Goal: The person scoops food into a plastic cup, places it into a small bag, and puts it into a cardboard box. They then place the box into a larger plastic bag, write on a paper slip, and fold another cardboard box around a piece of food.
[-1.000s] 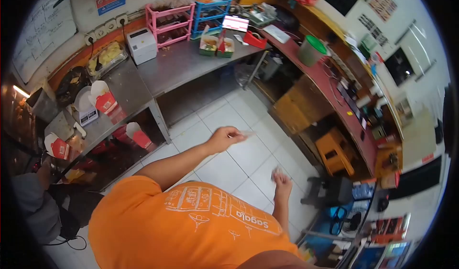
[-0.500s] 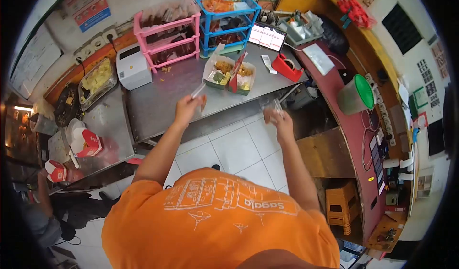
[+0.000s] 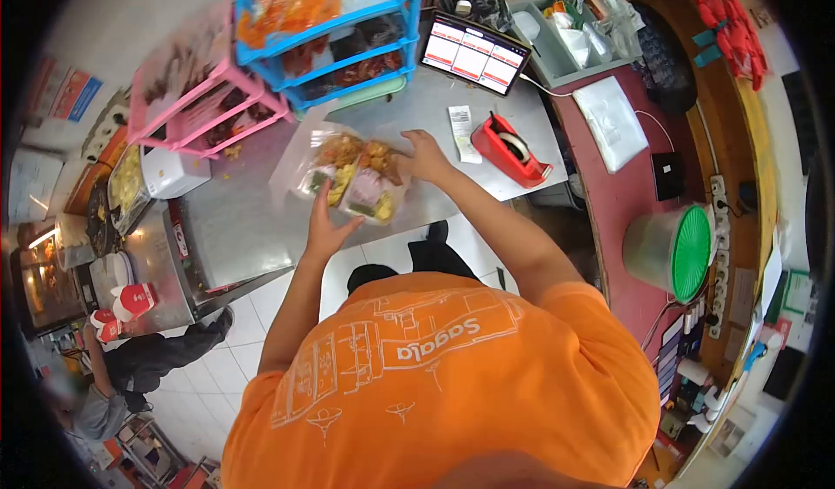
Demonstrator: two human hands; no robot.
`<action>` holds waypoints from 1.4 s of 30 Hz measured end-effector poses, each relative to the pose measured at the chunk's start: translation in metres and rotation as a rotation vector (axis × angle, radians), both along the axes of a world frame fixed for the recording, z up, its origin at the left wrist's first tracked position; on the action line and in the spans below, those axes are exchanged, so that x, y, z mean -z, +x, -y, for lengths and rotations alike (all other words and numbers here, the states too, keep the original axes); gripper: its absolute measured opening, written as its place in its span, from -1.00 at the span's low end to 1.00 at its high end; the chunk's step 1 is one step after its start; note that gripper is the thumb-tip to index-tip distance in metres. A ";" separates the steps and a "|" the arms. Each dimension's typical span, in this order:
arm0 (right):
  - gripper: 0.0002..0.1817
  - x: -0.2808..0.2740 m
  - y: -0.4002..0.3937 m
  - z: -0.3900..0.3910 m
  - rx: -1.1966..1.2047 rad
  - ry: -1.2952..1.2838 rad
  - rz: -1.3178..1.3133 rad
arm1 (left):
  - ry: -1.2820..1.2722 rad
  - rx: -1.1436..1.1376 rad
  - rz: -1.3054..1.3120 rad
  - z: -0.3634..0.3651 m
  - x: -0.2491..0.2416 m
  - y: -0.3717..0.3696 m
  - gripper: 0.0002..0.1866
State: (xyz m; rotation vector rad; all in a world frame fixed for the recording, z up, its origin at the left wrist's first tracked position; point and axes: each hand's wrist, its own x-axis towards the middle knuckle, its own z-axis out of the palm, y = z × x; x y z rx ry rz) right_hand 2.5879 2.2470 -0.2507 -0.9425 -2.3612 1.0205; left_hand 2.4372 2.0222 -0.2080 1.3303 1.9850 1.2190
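Two open paper food boxes stand side by side on the steel table, blurred. The left box (image 3: 331, 147) and the right box (image 3: 379, 163) hold browned fried pieces, yellow food and something green. My left hand (image 3: 325, 232) grips the near left corner of the left box, index finger up its side and thumb across the front. My right hand (image 3: 425, 157) holds the right side of the right box, fingers pointing left against its rim; some fingertips are hard to see. A pale flap sticks out at the left.
Behind stand a blue rack (image 3: 322, 37) and a pink rack (image 3: 196, 111) with packets. A tablet (image 3: 474, 53), a receipt (image 3: 464, 134) and a red tape dispenser (image 3: 509, 153) lie to the right. A co-worker (image 3: 130, 376) is at the lower left with red-and-white boxes (image 3: 133, 301).
Both hands have come in from apart to the two boxes. The small clear plastic items they held no longer show. My view has turned and moved closer to the table.
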 end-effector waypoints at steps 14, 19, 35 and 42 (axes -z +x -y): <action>-0.44 -0.003 0.060 -0.036 -0.030 -0.309 -0.123 | 0.069 -0.480 0.741 -0.061 0.042 0.034 -0.83; -0.71 -0.008 0.086 -0.060 -0.297 -0.148 -0.005 | -0.234 -0.183 0.641 -0.100 0.021 0.027 -0.74; -0.27 0.016 0.155 0.006 -0.218 -0.385 -0.129 | -0.321 0.308 0.297 -0.046 0.053 0.083 0.07; -0.14 0.015 0.148 -0.008 -0.544 -0.120 0.112 | -0.363 0.382 -0.053 -0.049 0.061 0.078 0.08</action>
